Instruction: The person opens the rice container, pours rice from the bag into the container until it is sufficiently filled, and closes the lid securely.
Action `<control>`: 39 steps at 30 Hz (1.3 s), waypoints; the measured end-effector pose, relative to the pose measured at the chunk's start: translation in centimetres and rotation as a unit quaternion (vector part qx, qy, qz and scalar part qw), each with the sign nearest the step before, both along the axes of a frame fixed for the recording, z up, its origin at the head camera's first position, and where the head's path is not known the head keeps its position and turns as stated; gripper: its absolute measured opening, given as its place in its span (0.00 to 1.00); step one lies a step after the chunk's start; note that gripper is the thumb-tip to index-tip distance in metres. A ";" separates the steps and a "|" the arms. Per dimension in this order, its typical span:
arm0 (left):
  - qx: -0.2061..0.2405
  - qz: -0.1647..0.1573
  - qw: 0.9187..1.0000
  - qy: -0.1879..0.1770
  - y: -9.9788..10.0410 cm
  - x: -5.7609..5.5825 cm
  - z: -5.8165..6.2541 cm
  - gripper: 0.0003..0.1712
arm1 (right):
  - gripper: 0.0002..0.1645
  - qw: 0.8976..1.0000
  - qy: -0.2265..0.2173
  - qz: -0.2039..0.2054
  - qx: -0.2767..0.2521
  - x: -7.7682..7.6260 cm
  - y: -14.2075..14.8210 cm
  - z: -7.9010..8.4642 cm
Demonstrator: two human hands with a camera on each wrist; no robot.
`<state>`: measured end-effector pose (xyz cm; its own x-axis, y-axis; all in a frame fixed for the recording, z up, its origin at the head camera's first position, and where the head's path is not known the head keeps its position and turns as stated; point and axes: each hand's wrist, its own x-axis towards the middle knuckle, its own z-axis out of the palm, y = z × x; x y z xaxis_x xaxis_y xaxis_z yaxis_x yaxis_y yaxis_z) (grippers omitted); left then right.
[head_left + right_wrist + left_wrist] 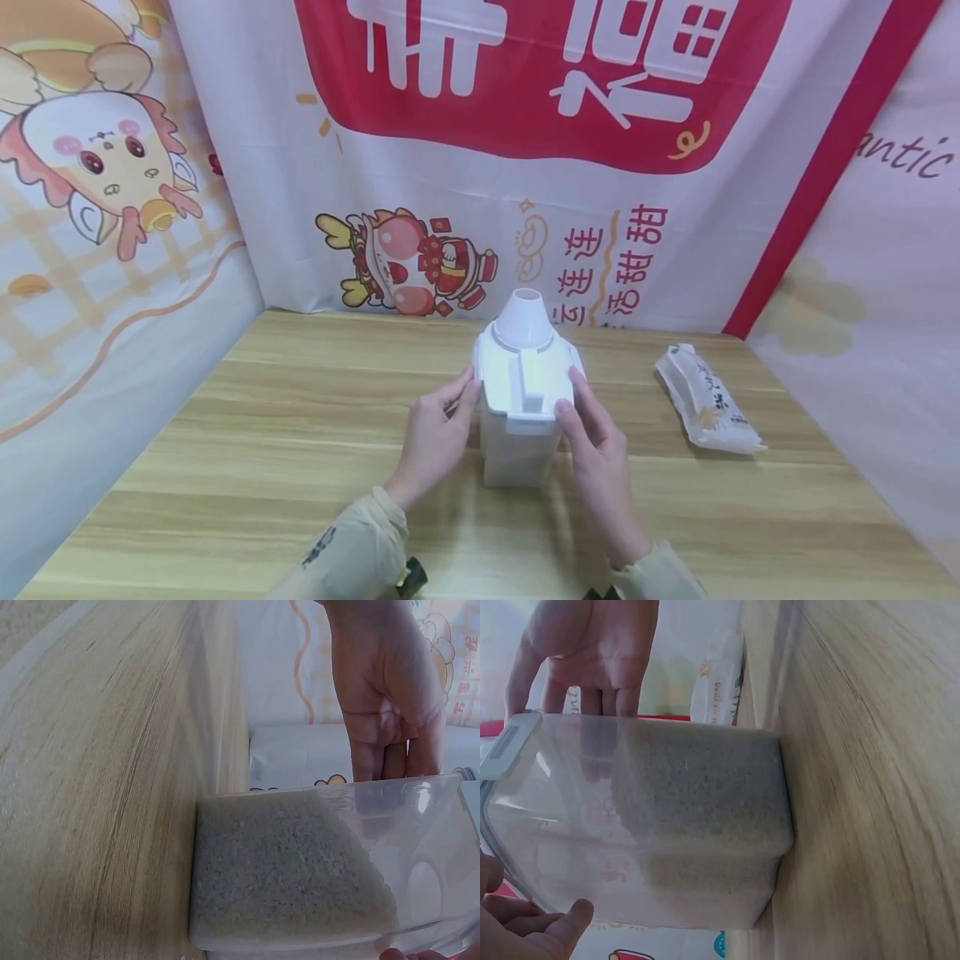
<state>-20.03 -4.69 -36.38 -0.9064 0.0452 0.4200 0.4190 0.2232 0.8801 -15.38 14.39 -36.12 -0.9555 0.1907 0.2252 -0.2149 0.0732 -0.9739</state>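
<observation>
A clear rice container stands upright on the wooden table, with white rice filling its lower part. Its white lid sits on top, bearing a cone-shaped cap and a front clip. My left hand holds the container's left side just under the lid, thumb toward the front. On the opposite side, my right hand holds it with the thumb at the lid's front corner and fingers along the wall. Those fingers show through the clear plastic in the left wrist view.
To the right on the table lies a white printed plastic packet. A printed cloth hangs behind the table, and more printed cloth lines both sides. A small dark object shows by the left sleeve.
</observation>
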 end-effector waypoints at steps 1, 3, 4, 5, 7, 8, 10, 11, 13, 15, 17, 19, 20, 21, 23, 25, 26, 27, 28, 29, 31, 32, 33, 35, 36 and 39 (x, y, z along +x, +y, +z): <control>0.006 -0.004 1.000 0.000 0.0 -0.1 -0.1 0.24 | 0.31 1.000 -0.001 0.000 0.001 0.0 0.0 0.0; 0.013 -0.008 1.000 -0.007 -0.1 -0.2 -0.2 0.25 | 0.32 1.000 -0.001 -0.001 0.003 0.0 0.0 0.0; 0.017 -0.010 1.000 -0.012 -0.1 -0.3 -0.3 0.25 | 0.32 1.000 -0.001 -0.001 0.003 -0.1 0.0 0.0; 0.021 -0.010 1.000 -0.015 -0.2 -0.3 -0.3 0.25 | 0.32 1.000 -0.001 -0.001 0.004 -0.1 0.0 0.0; 0.024 -0.009 0.999 -0.025 -0.1 -0.3 -0.3 0.25 | 0.32 1.000 -0.002 -0.001 0.003 -0.1 -0.1 0.0; 0.025 -0.007 0.999 -0.030 -0.1 -0.3 -0.3 0.25 | 0.32 1.000 -0.001 -0.001 0.001 -0.1 -0.1 -0.1; 0.028 -0.002 0.999 -0.041 0.0 -0.2 -0.2 0.24 | 0.31 1.000 -0.002 -0.002 -0.001 -0.1 -0.1 -0.1; 0.029 -0.001 0.999 -0.045 0.1 -0.1 -0.2 0.24 | 0.31 1.000 -0.003 -0.002 -0.002 -0.2 -0.1 -0.1; 0.030 0.002 0.998 -0.047 0.2 0.0 -0.1 0.24 | 0.31 1.000 -0.004 -0.004 -0.002 -0.1 0.0 -0.1; 0.032 0.004 0.998 -0.051 0.3 0.1 -0.1 0.24 | 0.32 1.000 -0.009 -0.008 0.002 -0.1 0.0 -0.1; 0.036 0.002 0.998 -0.056 0.3 0.1 -0.1 0.25 | 0.33 1.000 -0.009 -0.011 0.005 -0.1 -0.1 -0.1; 0.040 0.001 0.997 -0.060 0.3 0.2 -0.1 0.26 | 0.34 1.000 -0.010 -0.016 0.009 -0.1 -0.1 -0.2; 0.042 0.000 0.997 -0.064 0.3 0.2 -0.1 0.26 | 0.34 1.000 -0.009 -0.017 0.009 -0.2 -0.1 -0.2; 0.043 0.001 0.997 -0.068 0.3 0.2 -0.1 0.26 | 0.34 1.000 -0.005 -0.017 0.009 -0.2 -0.1 -0.3; 0.043 0.001 0.997 -0.066 0.3 0.2 -0.1 0.27 | 0.33 1.000 0.000 -0.020 0.008 -0.2 -0.1 -0.3; 0.043 0.002 0.997 -0.066 0.3 0.2 -0.2 0.27 | 0.31 1.000 0.006 -0.021 0.006 -0.2 -0.1 -0.3; 0.043 0.002 0.997 -0.065 0.3 0.2 -0.3 0.27 | 0.31 1.000 0.009 -0.021 0.006 -0.2 0.0 -0.3; 0.044 0.002 0.997 -0.064 0.4 0.2 -0.3 0.27 | 0.30 1.000 0.010 -0.021 0.008 -0.1 0.0 -0.3; 0.046 0.000 0.997 -0.063 0.4 0.2 -0.3 0.27 | 0.30 1.000 0.010 -0.021 0.010 -0.1 0.0 -0.3; 0.047 0.000 0.997 -0.062 0.4 0.2 -0.4 0.26 | 0.30 1.000 0.011 -0.020 0.012 -0.1 0.0 -0.3; 0.049 -0.002 0.997 -0.062 0.4 0.2 -0.4 0.26 | 0.30 1.000 0.009 -0.018 0.017 0.0 0.0 -0.2; 0.050 -0.002 0.997 -0.062 0.3 0.2 -0.4 0.25 | 0.30 1.000 0.008 -0.018 0.019 0.0 0.0 -0.2; 0.052 -0.004 0.997 -0.061 0.3 0.2 -0.4 0.25 | 0.30 1.000 0.009 -0.018 0.022 0.0 0.0 -0.2; 0.051 -0.005 0.997 -0.057 0.2 0.2 -0.3 0.25 | 0.30 0.999 0.009 -0.018 0.026 0.0 0.0 -0.2; 0.051 -0.007 0.997 -0.055 0.2 0.2 -0.3 0.25 | 0.30 0.999 0.010 -0.019 0.026 0.0 0.0 -0.1; 0.052 -0.011 0.997 -0.049 0.2 0.1 -0.2 0.25 | 0.30 0.999 0.008 -0.020 0.028 0.0 0.0 0.0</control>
